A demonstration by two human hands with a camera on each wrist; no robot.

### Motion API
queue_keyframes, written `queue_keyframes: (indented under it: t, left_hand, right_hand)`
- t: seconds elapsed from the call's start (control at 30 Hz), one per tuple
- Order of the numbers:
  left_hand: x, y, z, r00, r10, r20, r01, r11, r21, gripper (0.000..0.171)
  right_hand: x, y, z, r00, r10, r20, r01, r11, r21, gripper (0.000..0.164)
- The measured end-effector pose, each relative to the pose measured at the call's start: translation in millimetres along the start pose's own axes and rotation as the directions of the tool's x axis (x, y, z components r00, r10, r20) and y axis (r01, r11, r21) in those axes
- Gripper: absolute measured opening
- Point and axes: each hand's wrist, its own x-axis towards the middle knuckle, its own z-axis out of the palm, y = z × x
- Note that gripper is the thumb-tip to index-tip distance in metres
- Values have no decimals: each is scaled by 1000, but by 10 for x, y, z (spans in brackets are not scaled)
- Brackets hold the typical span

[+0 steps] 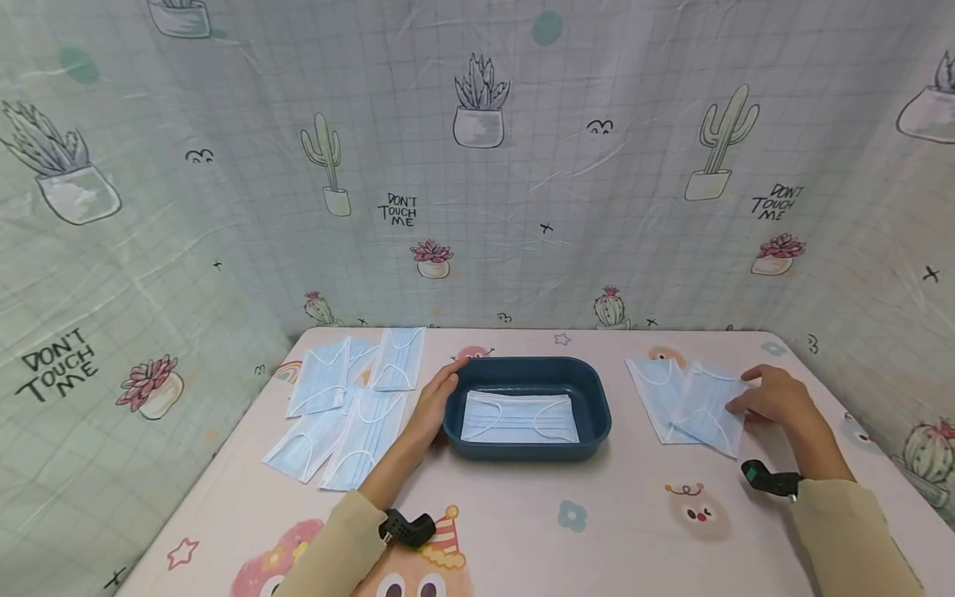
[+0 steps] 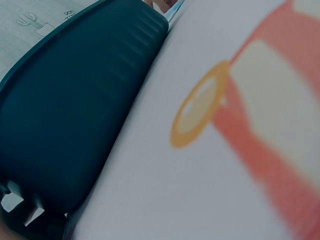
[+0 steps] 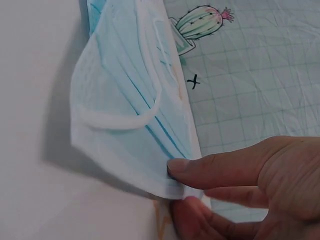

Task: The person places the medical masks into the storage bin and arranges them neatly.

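A dark blue plastic basket [image 1: 530, 452] stands mid-table with a pale blue face mask [image 1: 518, 417] lying flat inside. My left hand [image 1: 431, 404] holds the basket's left end, its fingertips at the rim; the left wrist view shows the basket's outer wall [image 2: 75, 105] but hardly any of the hand. On the right, my right hand [image 1: 779, 402] pinches the corner of a face mask [image 3: 125, 95] between thumb and fingers. That mask is tilted, partly raised from the table, and overlaps another face mask [image 1: 655, 390] lying beside it.
Several face masks [image 1: 321, 377] lie spread and overlapping on the table's left side. The table [image 1: 522, 531] has a printed cover. Behind and at both sides hangs a patterned curtain [image 1: 537, 274]. A small black wrist camera [image 1: 768, 479] sits on each wrist.
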Motion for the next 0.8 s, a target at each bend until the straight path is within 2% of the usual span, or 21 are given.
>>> queue_keyframes:
  t: [0.2, 0.33, 0.53, 0.8]
  left_hand:
    - [3, -4, -5, 1000, 6, 4, -6, 1000, -14, 45]
    - [5, 2, 5, 1000, 9, -2, -9, 1000, -17, 45]
    - [-2, 30, 17, 1000, 10, -4, -10, 1000, -15, 45]
    - [-12, 45, 17, 1000, 6, -7, -6, 1000, -12, 45]
  right_hand:
    - [62, 32, 37, 1000, -28, -2, 28, 998, 49, 71]
    - [108, 107, 30, 997, -80, 9, 79, 993, 93, 66]
    - [166, 204, 16, 983, -184, 1, 181, 970, 164, 51]
    - [157, 232, 39, 968, -250, 14, 239, 939, 247, 50]
